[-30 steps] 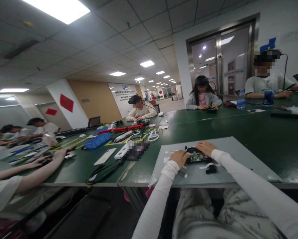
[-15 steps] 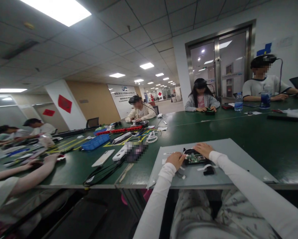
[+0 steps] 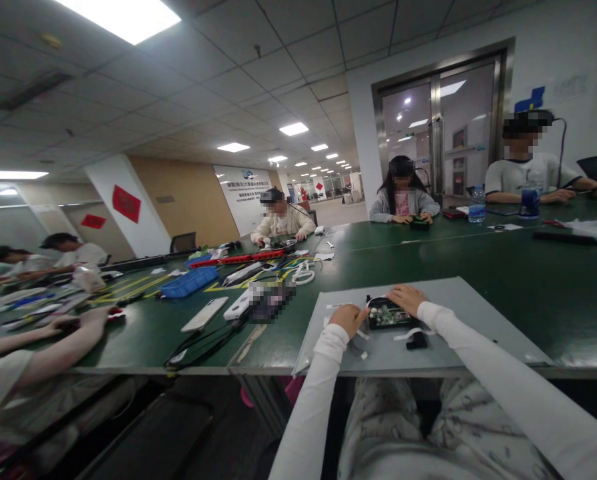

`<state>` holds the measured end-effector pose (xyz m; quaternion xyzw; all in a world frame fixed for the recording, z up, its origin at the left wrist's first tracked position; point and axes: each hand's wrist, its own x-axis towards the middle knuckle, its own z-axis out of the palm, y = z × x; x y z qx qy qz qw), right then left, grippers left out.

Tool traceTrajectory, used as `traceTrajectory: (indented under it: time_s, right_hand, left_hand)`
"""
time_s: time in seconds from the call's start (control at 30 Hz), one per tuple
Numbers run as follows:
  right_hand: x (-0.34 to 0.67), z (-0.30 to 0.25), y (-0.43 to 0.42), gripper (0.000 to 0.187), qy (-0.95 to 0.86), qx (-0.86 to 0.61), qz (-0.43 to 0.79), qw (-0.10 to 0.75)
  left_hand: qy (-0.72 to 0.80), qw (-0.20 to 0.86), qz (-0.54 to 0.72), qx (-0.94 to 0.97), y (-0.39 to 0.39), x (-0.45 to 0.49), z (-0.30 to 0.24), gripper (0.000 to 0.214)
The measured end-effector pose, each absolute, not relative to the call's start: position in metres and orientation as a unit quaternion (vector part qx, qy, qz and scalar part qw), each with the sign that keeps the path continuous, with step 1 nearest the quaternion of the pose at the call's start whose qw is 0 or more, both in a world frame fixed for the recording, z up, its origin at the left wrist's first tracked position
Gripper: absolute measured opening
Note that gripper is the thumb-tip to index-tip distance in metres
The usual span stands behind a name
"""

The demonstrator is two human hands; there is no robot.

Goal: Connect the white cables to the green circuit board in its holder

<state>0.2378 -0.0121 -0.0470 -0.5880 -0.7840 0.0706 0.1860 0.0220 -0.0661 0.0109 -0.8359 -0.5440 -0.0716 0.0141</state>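
Observation:
A green circuit board (image 3: 389, 316) sits in a black open case on a grey panel (image 3: 453, 320) in front of me. My left hand (image 3: 349, 320) is at the case's left edge, its fingers bent and closed by a thin white wire (image 3: 376, 300). Over the far right edge of the case lies my right hand (image 3: 407, 299), gripping it with bent fingers; its thumb is hidden. A black piece with a white strip (image 3: 417, 340) rests near the case's front right corner. Grey ribbon-like pieces (image 3: 359, 348) lie below my left hand.
Left of the panel are a white phone (image 3: 205, 315), a white power bank (image 3: 239, 303) with black cables and a blue tray (image 3: 189, 283). A co-worker's arms (image 3: 73, 333) reach onto the table at far left. Other people sit across it, with bottles (image 3: 477, 205) near them.
My left hand has shifted slightly left, its fingertips less far over the case. My right hand stays at the far edge. Across the table, a person's hands have moved apart.

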Motion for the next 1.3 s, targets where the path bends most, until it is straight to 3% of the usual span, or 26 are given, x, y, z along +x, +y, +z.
traceTrajectory:
  time_s: [0.53,1.3]
  right_hand:
    - [0.2386,-0.0505,-0.0097,0.047,-0.786,-0.578,0.072,0.208]
    - [0.2375,-0.0474,-0.0106,0.042,-0.786,-0.578,0.081,0.206]
  left_hand:
    - [-0.527,0.061,-0.088,-0.843,-0.0644,0.0188,0.0064,0.056]
    - [-0.529,0.027,-0.108,-0.841,-0.064,0.0151,0.0104,0.052]
